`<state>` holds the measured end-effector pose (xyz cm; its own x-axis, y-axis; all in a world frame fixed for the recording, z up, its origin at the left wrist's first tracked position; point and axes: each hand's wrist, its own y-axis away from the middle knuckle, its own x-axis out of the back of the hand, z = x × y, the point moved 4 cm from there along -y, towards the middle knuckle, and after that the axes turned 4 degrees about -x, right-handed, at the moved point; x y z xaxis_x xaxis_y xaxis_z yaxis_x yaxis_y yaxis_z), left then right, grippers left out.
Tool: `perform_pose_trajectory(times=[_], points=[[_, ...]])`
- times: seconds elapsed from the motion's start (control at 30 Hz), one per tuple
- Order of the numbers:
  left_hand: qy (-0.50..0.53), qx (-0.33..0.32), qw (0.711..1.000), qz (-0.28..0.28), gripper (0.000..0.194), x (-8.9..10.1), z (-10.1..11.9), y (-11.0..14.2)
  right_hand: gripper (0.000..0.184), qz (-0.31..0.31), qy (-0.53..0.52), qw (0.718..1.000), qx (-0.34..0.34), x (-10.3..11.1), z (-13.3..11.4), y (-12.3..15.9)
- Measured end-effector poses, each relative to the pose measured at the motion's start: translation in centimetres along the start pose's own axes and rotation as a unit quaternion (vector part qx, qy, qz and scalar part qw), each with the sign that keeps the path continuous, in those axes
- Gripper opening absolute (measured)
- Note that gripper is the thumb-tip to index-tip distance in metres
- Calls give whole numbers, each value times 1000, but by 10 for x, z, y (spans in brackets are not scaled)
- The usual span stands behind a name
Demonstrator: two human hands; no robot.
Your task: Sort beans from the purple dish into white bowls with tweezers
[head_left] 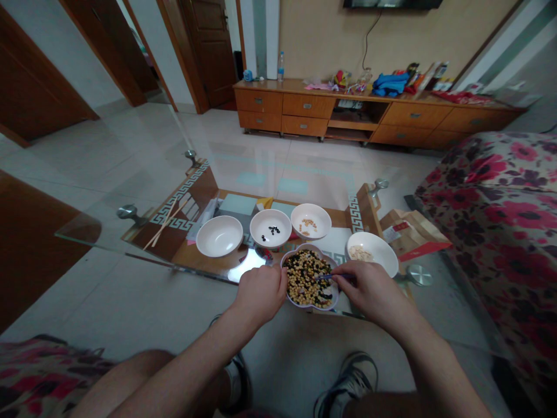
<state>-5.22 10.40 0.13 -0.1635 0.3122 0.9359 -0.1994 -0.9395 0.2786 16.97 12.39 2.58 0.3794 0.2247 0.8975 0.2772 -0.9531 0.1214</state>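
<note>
As hands (260, 296) (369, 290) work above glass tabletop (87, 232), tiled floor (278, 125), wooden sideboard (304, 107)

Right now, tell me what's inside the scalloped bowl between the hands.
The scalloped bowl is heaped with yellow and black beans. The heap covers the bowl's bottom, and the left hand hides part of its rim.

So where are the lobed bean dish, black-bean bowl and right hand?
Lobed bean dish (314, 247): head view, on its rim.
Black-bean bowl (260, 233): head view, on its inner wall.
Right hand (365, 290): head view, on its back.
</note>
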Motion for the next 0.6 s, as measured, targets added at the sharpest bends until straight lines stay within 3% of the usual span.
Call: perform_pose_trajectory(times=[0.3, 0.6], points=[[3, 2, 1000, -7, 56, 0, 0, 0, 27, 18, 15, 1000, -11, 7, -1, 2], [-4, -3, 1000, 4, 55, -1, 0, 0, 31, 135, 30, 988, -68, 35, 12, 6]])
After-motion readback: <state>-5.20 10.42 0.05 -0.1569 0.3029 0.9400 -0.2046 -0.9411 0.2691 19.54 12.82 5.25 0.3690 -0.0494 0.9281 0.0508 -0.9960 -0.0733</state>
